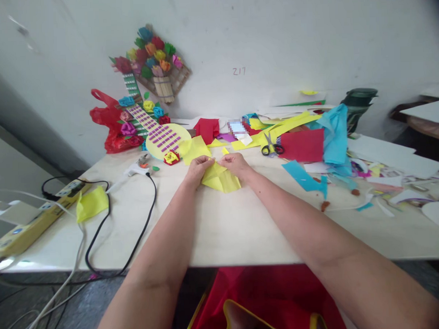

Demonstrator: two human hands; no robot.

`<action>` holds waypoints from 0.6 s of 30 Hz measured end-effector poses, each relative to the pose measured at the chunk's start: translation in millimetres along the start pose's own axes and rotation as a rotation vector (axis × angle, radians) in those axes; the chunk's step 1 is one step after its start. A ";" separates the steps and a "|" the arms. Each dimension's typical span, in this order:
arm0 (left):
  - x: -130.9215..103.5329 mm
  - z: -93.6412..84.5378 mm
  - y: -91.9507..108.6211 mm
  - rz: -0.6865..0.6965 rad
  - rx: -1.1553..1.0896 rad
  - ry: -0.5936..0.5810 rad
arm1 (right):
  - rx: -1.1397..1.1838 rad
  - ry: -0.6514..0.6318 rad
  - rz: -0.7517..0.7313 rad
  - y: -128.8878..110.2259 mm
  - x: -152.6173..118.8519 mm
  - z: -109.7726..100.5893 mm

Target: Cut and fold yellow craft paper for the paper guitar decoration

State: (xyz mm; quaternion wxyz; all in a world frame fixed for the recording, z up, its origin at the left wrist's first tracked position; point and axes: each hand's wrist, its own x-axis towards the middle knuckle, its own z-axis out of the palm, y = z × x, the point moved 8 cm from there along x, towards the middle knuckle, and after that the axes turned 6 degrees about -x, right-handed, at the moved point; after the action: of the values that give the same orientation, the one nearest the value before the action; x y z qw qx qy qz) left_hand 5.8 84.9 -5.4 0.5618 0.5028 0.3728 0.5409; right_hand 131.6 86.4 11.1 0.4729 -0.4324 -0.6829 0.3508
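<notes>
A sheet of yellow crepe paper [223,179] hangs between my two hands, just above the table. My left hand [199,170] pinches its upper left edge. At the upper right edge, the fingers of my right hand [235,163] are closed on the same sheet. The fingertips of both hands almost meet. Behind my left hand lies another yellow paper piece [195,150]. Black-handled scissors [271,146] rest beyond my right hand, next to a red paper piece [303,145].
A white glue gun [137,168] and its black cord lie at left, near a yellow power strip [34,223]. Paper-flower decorations [168,140] lean at the back left. Blue crepe paper [335,134] and white scraps [395,153] cover the right side.
</notes>
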 end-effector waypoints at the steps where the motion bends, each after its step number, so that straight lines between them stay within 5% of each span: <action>1: -0.1 -0.3 0.5 0.002 0.007 0.006 | -0.001 -0.001 0.002 0.4 0.1 0.1; 18: 0.7 -10.2 13.2 0.104 -0.002 0.114 | 0.032 0.005 0.126 13.2 0.6 -5.8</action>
State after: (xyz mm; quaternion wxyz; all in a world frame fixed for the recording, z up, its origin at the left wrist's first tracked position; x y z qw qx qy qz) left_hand -7.0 86.1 5.2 0.5113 0.4895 0.3768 0.5975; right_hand 140.4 92.4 1.3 0.4586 -0.4679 -0.6472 0.3898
